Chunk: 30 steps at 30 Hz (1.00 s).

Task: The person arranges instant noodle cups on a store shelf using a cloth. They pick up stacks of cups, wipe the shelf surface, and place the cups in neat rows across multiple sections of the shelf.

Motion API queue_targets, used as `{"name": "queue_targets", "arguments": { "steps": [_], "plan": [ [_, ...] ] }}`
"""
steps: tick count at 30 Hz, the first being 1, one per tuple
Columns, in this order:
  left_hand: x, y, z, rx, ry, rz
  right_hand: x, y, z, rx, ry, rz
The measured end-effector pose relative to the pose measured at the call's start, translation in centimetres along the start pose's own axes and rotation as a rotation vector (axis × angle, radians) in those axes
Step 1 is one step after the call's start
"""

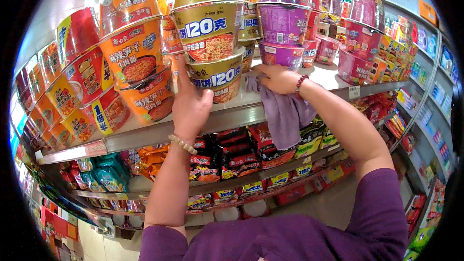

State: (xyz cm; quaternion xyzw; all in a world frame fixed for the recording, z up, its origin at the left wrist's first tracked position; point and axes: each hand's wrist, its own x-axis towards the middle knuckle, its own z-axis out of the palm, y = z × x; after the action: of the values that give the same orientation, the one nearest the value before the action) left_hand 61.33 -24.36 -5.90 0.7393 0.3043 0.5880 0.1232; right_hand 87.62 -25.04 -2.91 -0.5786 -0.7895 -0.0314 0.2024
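My left hand [191, 105] is upright with fingers extended at the left side of a stack of gold instant-noodle tubs [210, 32]. The thumb stands apart near the lowest tub; whether the fingers press on the stack is hard to tell. My right hand [279, 79] rests on the upper shelf [239, 114] and holds a greyish-purple cloth [286, 116], which hangs over the shelf's front edge. Just behind that hand rises a stack of purple noodle tubs [282, 25]. Left of my left hand stands a stack of orange noodle tubs [134, 50].
Red and yellow tubs [90, 76] line the shelf's left end. Pink tubs [357, 49] are stacked at the right, above a price tag [354, 91]. Bagged noodles [239, 159] fill the lower shelf. Side shelving [431, 90] with packaged goods stands at the right.
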Motion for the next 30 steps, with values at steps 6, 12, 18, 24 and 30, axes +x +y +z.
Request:
{"name": "queue_targets", "arguments": {
  "steps": [6,12,18,24,30],
  "plan": [
    [-0.3,0.8,0.0,0.129,0.039,-0.022,1.6,-1.5,1.6,0.017,0.018,-0.155],
    [-0.7,1.9,0.1,0.224,0.172,-0.022,1.4,-0.9,1.5,0.070,-0.017,-0.263],
    [-0.8,1.1,0.1,0.191,0.236,0.081,-1.4,-3.0,-0.3,0.147,-0.051,-0.280],
    [-0.8,0.7,-0.1,0.193,0.279,0.203,-4.8,-0.9,-1.7,0.242,-0.145,-0.236],
    [-1.0,0.8,-0.6,0.187,0.289,0.260,-8.0,1.8,-4.0,0.117,-0.037,0.059]
  ]
}}
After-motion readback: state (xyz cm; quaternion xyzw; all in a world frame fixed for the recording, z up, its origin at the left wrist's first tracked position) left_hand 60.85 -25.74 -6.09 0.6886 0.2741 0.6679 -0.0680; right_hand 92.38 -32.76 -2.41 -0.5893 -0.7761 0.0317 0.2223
